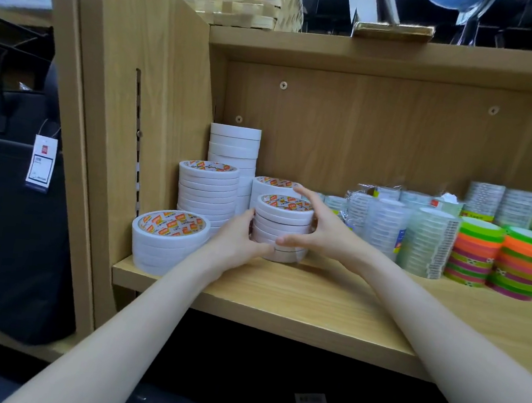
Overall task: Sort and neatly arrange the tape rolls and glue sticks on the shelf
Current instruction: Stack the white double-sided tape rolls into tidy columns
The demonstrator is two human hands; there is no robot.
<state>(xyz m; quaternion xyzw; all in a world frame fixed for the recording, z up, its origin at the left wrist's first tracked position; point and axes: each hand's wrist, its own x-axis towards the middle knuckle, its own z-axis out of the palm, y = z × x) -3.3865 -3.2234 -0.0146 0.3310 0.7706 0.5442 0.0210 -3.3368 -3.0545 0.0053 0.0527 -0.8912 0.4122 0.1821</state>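
Landmark: the held stack of white tape rolls (282, 229), standing on the wooden shelf (312, 308) toward its left end.
Left hand: the left hand (237, 241) is cupping the stack's left side low down, fingers curled against the bottom rolls.
Right hand: the right hand (318, 226) is wrapping the stack's right side, thumb lying across the front near the base, fingers reaching round toward the back.
Neighbours of the stack: a second white stack (272, 187) is touching it from behind; a taller stack (207, 192) is standing just to its left; a short stack (168, 240) is sitting left and nearer the shelf edge; the tallest column (233, 152) is rising behind, against the back panel.
To its right: clear tape rolls in wrapped columns (424, 241) are standing near, and neon green and orange rolls (495, 258) are farther along.
Glue sticks: none can be made out here.
Handling: the rolls are looking light and stiff, but loose on one another, so the column is likely to shear or topple if pushed high up; gripping low on both sides and sliding it along the shelf seems safest.
Step in hand: probably squaring this stack into line with the other white ones.
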